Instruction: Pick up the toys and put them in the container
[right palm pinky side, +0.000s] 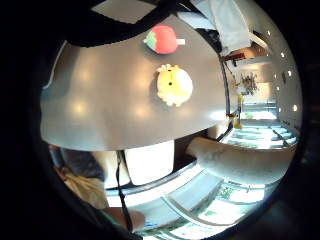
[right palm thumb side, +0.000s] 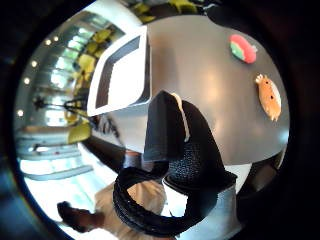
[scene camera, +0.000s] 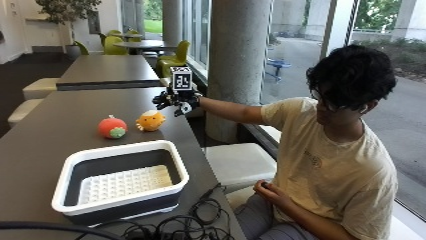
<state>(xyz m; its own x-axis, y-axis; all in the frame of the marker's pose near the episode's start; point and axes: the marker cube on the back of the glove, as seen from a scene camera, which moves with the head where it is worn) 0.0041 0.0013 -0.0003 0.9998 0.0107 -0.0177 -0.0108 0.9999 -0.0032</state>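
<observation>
A: Where is the gloved right hand (scene camera: 174, 101)?

B: Stretched out over the far part of the grey tabletop (scene camera: 46, 145), above the surface and past the two toys. It holds nothing. In the outside view the fingers look spread and relaxed, so the grip is unclosed and empty. The thumb-side palm view shows one black-gloved finger (right palm thumb side: 192, 150) sticking out in front of the camera, touching nothing.

A: And the toys?

B: Two plush toys lie on the tabletop, side by side and just apart. One is a red strawberry toy (scene camera: 112, 127) with a green patch. The other is an orange and cream animal toy (scene camera: 151, 120), the one nearer the hand. Both rest on the bare tabletop, outside the container.

A: Do the palm views show them too?

B: Yes. The little-finger-side view has the strawberry toy (right palm pinky side: 161, 39) and the animal toy (right palm pinky side: 174, 85) lying beside each other on the tabletop (right palm pinky side: 110, 100). The thumb-side view has them as well, strawberry toy (right palm thumb side: 243, 48) and animal toy (right palm thumb side: 269, 96), well apart from the container (right palm thumb side: 122, 75).

A: What about the container?

B: A white-rimmed tub with dark walls and a pale dimpled floor, the container (scene camera: 70, 172) stands on the near end of the tabletop, nearer the camera than the toys. No toy lies in it. A tangle of black cables (scene camera: 180, 225) lies on the tabletop just in front of it.

A: The other hand?

B: The bare left hand (scene camera: 269, 192) rests in the seated person's lap.
</observation>
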